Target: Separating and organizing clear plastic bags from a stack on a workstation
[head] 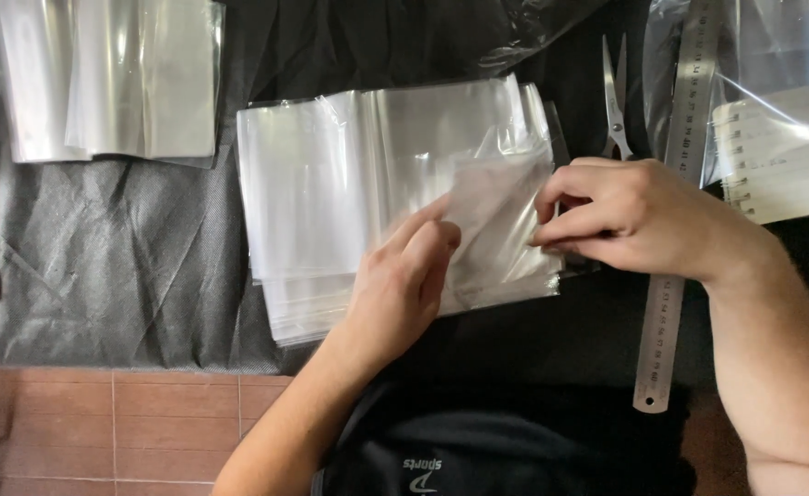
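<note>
— What are the hands doing?

— Both work on one clear bag (496, 220) on top of the stack (331, 211) of clear bags. The right hand (634, 216) pinches the bag's right edge, thumb and fingers closed on the film. The left hand (404, 276) is not clenched: its fingertips press flat on the bag, just left of the pinch.

— Why hold it that way?

— My guess: the flat fingers steady the film and the stack beneath, so the pinched edge can be worked without the slippery pile sliding. The bag's upper part looks lifted and creased near the pinch (the blur makes the exact fold hard to read).

— Where is the bag, then?

— Between the two hands, lying on the right end of the stack, its right edge in the pinch.

— What surrounds the grip?

— Right behind the right hand are scissors (615, 101), mostly shut, and a steel ruler (666, 303) running under the wrist toward the person. Beyond the ruler, further right, a spiral notepad (781, 156) sits under more plastic. Far left of the stack lies a second pile of film sheets (111, 73). Everything rests on dark cloth (120, 257) spread over a tiled floor (101, 432).

— Handy placement?

— Seemingly: the tools lie beside the pinching hand, within easy reach.
</note>
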